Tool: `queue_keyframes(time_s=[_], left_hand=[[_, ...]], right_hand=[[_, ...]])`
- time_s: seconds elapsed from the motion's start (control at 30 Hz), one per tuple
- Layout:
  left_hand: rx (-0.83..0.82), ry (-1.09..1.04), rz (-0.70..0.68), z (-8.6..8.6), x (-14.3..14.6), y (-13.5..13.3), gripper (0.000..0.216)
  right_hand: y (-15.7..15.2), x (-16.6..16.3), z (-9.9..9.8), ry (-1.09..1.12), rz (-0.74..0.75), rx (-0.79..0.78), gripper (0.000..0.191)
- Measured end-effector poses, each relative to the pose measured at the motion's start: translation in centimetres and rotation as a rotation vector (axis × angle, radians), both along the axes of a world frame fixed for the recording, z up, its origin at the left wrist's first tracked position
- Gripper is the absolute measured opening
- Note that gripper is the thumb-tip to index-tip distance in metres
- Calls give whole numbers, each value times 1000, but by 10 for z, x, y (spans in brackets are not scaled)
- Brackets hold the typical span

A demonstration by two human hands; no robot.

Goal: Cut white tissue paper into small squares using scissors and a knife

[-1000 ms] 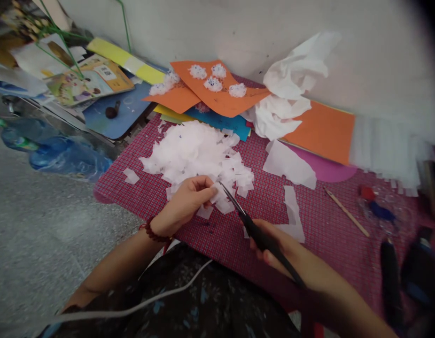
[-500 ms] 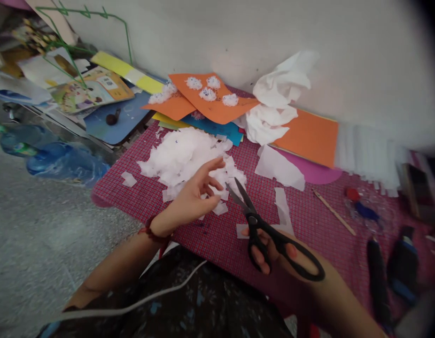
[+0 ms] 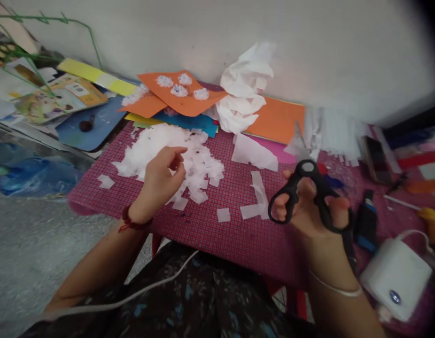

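My left hand (image 3: 163, 180) hovers over the near side of a heap of small white paper squares (image 3: 157, 141), fingers loosely curled with a gap between thumb and forefinger; nothing shows in it. Black-handled scissors (image 3: 308, 168) are in my right hand (image 3: 307, 211), fingers and thumb through the loops. Their blades point away from me toward the back of the table and look blurred. Left of the scissors lie white paper strips (image 3: 259, 188) and a single paper square (image 3: 223, 215).
Orange sheets (image 3: 189, 105) bearing white tufts lie by the wall, beside crumpled white paper (image 3: 238, 112). Farther right are a stack of white strips (image 3: 339, 131), a phone (image 3: 377, 158), a dark-and-blue tool (image 3: 366, 220) and a white box-like device (image 3: 397, 277).
My right hand has carried the scissors rightward, and their blades have swung from pointing up-left to pointing away. My left hand has drawn its fingers in. The view has shifted right.
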State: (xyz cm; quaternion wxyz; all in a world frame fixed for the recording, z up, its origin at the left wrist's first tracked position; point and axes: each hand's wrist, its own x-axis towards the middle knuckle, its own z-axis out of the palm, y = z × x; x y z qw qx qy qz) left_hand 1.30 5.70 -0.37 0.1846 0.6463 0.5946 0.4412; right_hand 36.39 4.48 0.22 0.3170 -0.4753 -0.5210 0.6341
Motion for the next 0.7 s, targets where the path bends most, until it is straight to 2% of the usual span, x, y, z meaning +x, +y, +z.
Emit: queue_keyframes(time_s=[0.07,0.17,0.27,0.33,0.4,0.5,0.57,0.63,0.7], left_hand=[[59,102,-59,-5,11,-2,27],[-76,-36,-246,-6,41,0,17],[-301,-336,-400,2,73,12,31],[-333,-466,-490,9,90,28,45],[-311,-467,-557,13,105,46,47],[-340,-351,-628,10,125,72,26],[-334,-189,-698,3,139,82,17],[-238,64,-756,-5,153,86,16],[-75,392,-782,-12,166,85,22]], right_hand=[[1,6,-4,24,-14,-31,108],[-1,6,-13,171,69,-102,106],[-3,0,-16,264,190,-156,103],[-4,1,-15,254,259,-161,106],[-3,11,-12,223,241,-100,107],[2,35,-9,203,62,51,102],[8,48,-11,222,-104,145,94],[15,54,-16,252,-217,183,78],[23,54,-23,326,-247,174,62]])
